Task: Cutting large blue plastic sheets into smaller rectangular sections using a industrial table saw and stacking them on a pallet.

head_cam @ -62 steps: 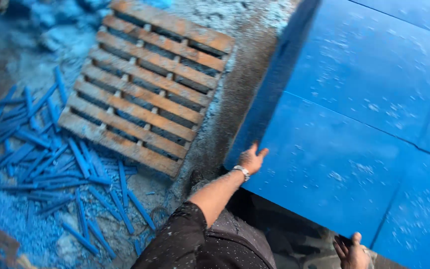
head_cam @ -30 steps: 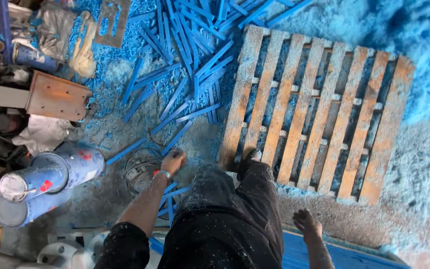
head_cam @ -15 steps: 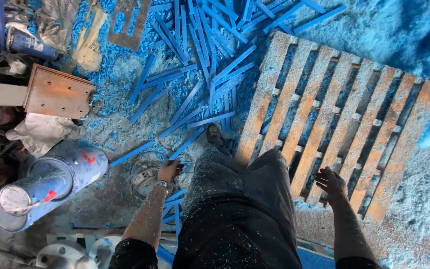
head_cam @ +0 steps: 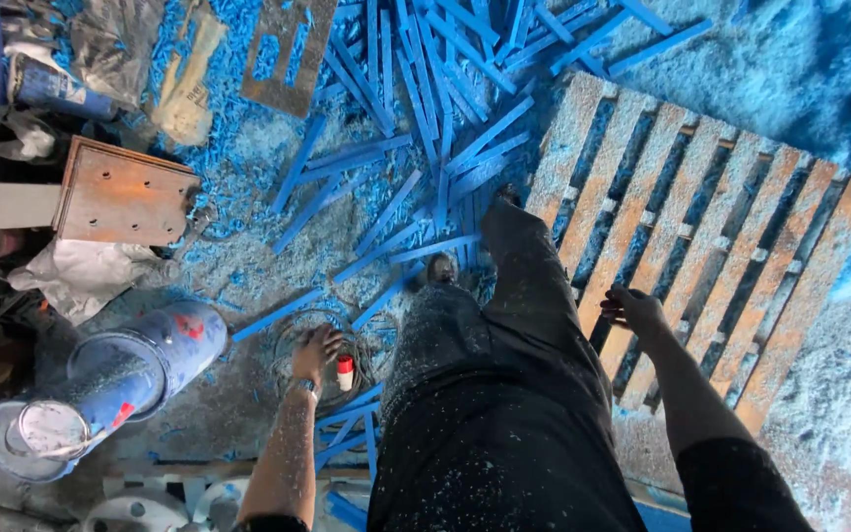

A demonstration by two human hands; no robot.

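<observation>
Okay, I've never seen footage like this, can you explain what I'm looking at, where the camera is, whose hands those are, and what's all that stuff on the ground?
The camera sits on a person's head and looks straight down, so you see their own body from above: dark dusty trousers in the middle and a bare arm on each side. There is no machine here.

The left hand hangs open above a coil of cable with a red and white plug; it holds nothing. The right hand is also open and empty, over a wooden pallet lying flat on the floor.

The floor is covered in blue shavings and dust. Many thin blue strips lie scattered ahead of the feet. To the left lie a blue drum on its side and a rusty metal plate with holes.
</observation>
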